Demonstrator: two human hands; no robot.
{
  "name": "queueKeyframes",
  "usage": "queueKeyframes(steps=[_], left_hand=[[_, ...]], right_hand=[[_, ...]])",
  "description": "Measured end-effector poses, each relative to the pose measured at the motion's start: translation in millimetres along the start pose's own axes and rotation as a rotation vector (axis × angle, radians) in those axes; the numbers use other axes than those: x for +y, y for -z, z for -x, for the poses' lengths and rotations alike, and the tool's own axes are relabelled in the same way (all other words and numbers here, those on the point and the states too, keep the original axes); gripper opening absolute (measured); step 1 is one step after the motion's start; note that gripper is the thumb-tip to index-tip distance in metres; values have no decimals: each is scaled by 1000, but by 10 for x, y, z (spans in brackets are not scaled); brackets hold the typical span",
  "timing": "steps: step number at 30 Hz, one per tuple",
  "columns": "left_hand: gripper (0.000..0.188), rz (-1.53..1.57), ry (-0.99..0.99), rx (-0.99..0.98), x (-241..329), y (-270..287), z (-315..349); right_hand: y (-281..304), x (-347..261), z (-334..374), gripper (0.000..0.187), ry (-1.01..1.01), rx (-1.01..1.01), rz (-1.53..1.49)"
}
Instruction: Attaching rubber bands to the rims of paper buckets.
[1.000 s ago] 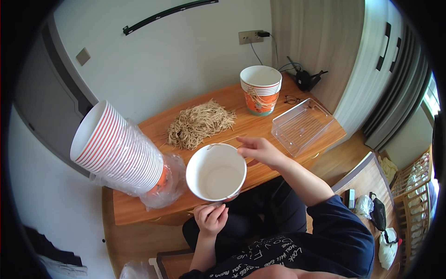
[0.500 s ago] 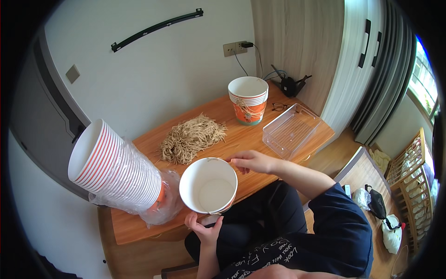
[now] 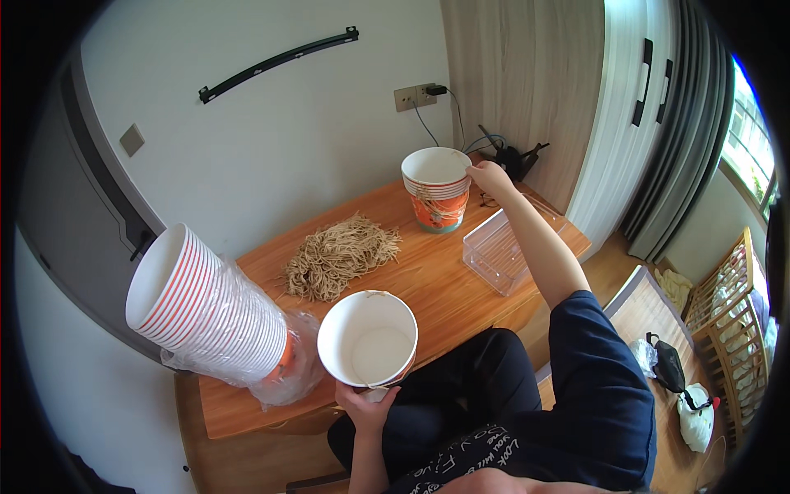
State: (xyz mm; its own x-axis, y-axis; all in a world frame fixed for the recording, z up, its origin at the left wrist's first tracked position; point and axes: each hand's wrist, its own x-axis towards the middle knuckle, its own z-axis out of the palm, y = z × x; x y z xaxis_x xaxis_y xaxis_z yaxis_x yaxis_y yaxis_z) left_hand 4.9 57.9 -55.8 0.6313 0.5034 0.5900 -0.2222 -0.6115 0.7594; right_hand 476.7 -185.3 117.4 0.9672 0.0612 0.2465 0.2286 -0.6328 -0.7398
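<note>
A white-lined paper bucket [image 3: 367, 336] stands near the table's front edge, its mouth facing up and a thin cord showing at its rim. My left hand [image 3: 367, 403] grips its near side from below the rim. Farther back, my right hand [image 3: 489, 178] reaches to a stack of orange-and-white paper buckets [image 3: 439, 206] with cords hanging on its outside. Its fingers pinch at the right rim of that stack. Between the two lies a tangled heap of tan paper cords [image 3: 344, 253].
A tall leaning stack of nested buckets [image 3: 210, 305] in clear plastic wrap stands on the left of the wooden table [image 3: 436, 280]. A clear plastic tray [image 3: 498, 251] lies at the right, under my right forearm. Behind it are a black router [image 3: 517, 160] and cables.
My right hand has left the near bucket's rim and moved far and right to the stack of orange buckets. My left hand still holds the near bucket.
</note>
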Motion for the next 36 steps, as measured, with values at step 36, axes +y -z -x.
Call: queueKeyframes(steps=[36], left_hand=[[91, -403, -139, 48, -120, -57, 80]], right_hand=[[-69, 344, -558, 48, 464, -147, -197]])
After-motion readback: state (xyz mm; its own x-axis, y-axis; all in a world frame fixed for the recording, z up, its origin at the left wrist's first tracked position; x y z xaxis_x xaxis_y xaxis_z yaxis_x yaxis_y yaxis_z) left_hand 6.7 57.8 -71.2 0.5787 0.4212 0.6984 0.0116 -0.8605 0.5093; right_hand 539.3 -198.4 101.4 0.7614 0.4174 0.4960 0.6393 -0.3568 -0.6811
